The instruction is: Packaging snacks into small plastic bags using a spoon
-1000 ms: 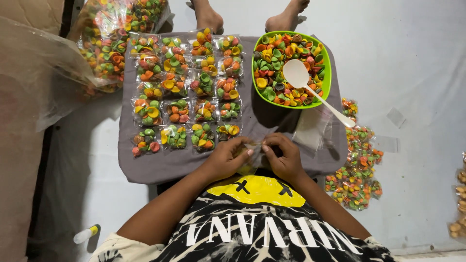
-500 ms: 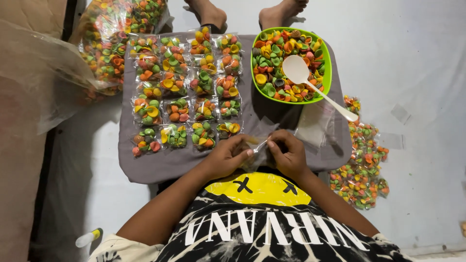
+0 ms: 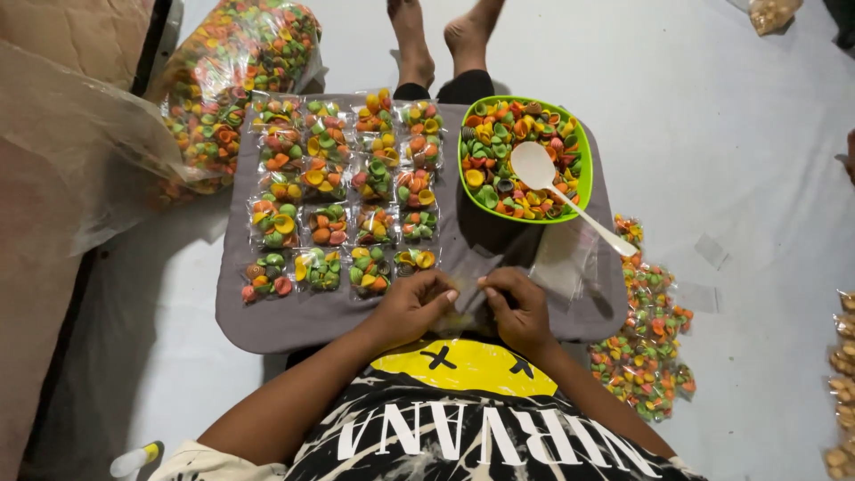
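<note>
Both hands have lifted slightly; left hand (image 3: pixel 411 305) and right hand (image 3: pixel 519 307) (fingers curled) grip a clear packet (image 3: pixel 469 287).

The small bag (image 3: pixel 470 283) pinched between both hands is thin, clear, glossy plastic. A matt grey cloth (image 3: pixel 294 321) covers the board. The green bowl (image 3: pixel 583 169) and white spoon (image 3: pixel 570 196) look smooth, shiny plastic.

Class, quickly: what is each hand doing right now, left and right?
Left hand: fingers pinched shut on the small clear plastic bag.
Right hand: fingers pinched shut on the same bag's other side.
</note>
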